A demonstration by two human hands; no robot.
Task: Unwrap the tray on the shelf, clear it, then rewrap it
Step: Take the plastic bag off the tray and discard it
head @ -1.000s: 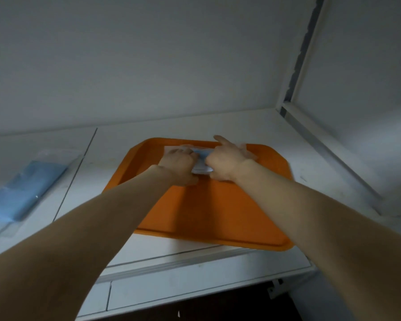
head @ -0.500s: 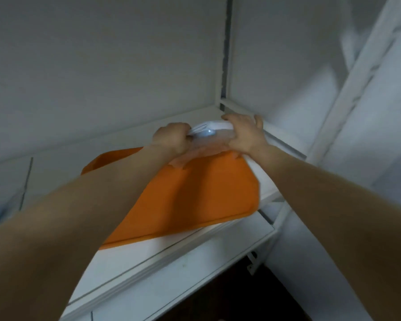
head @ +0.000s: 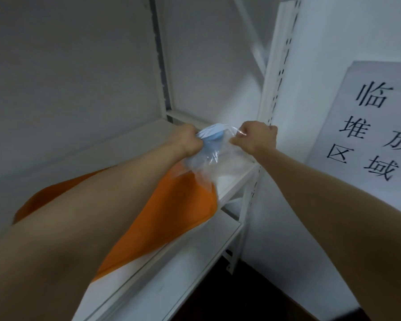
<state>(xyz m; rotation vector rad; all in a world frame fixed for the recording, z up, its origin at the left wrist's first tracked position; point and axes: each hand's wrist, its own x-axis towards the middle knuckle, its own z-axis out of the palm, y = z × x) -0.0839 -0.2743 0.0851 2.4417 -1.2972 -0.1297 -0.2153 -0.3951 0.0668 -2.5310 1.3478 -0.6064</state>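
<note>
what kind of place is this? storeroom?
Likely a storeroom or warehouse corner: white slotted-upright metal shelving against bare walls, and a printed wall sign reading 临 / 堆放 / 区域, a stacking area, its right part cut off. An orange tray sits on the shelf.

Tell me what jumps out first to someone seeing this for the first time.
The orange tray on the white shelf catches the eye first, low and left of centre. Above its right end, the left hand and right hand grip a clear plastic bag with something blue inside. A sign with black characters hangs at right.
</note>
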